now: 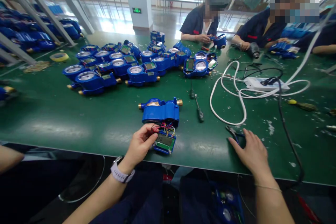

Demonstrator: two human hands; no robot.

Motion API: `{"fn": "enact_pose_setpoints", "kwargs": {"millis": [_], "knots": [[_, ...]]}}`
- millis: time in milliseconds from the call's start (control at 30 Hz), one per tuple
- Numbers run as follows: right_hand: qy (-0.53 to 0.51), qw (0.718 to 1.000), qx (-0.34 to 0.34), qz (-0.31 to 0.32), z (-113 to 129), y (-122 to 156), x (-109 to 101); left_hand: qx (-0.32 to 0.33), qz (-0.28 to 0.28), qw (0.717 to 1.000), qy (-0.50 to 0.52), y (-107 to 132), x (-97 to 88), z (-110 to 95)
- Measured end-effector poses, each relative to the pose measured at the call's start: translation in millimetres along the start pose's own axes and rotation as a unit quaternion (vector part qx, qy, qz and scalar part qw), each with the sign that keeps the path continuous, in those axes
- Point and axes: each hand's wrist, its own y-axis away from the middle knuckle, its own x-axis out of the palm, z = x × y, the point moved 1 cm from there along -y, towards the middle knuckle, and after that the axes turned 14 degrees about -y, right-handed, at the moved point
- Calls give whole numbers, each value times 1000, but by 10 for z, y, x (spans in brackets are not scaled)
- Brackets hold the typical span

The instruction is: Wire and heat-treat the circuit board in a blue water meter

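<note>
My left hand (143, 143) is closed, its thumb and fingers pinching the left edge of a green circuit board with a small display (165, 140). Thin coloured wires (166, 126) run from this board into a blue water meter (160, 110) with brass ends, lying just beyond it on the table. Farther right, my right hand (250, 148) is spread over the handles of a pair of cutting pliers (232, 132). Thumb and fingers are apart around the tool, whose jaws point away to the left. The palm side of this hand is hidden.
Several blue meters (136, 70) crowd the table's far left. Two screwdrivers (200, 113) lie between my hands. A white power strip (265, 84) with looping cables is at the right, and a black cable (285, 126) runs past my right hand. Co-workers (201, 22) sit opposite.
</note>
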Motion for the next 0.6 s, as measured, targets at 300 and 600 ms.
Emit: {"fn": "enact_pose_setpoints", "kwargs": {"millis": [300,600], "knots": [[90,979,-180,-10,27,40,-132,100,-53,992,-63,46,3,35],[-139,984,97,-62,55,-15,-356,244,-93,953,-151,50,-90,18]]}}
